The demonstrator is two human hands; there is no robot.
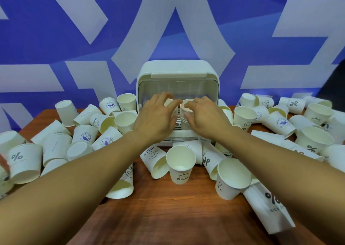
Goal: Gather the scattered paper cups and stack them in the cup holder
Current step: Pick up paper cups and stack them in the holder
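- White plastic box-shaped cup holder (175, 69), whose clear front cover appears raised, sits at 12 o'clock on the brown wooden table (168, 207), dead ahead of both hands.
- Left hand (156, 117): fingers curl over the left base-up cup (169, 102), white paper, in the holder's mouth. The cup is mostly hidden.
- Right hand (204, 116): thumb and fingers pinch the right base-up cup (187, 107), white paper, just beside the first at its 3 o'clock.
- Long axes of both cups are vertical. Ridged rims beneath suggest stacks. Each hand is equally near its own cup.
- Loose white paper cups (85, 136) lie tipped from 9 through 6 to 3 o'clock round the holder. The upright "Bear" cup (180, 167) stands at 6 o'clock, between the forearms.
- Judgement: seating step in hand; most cups are not yet gathered.
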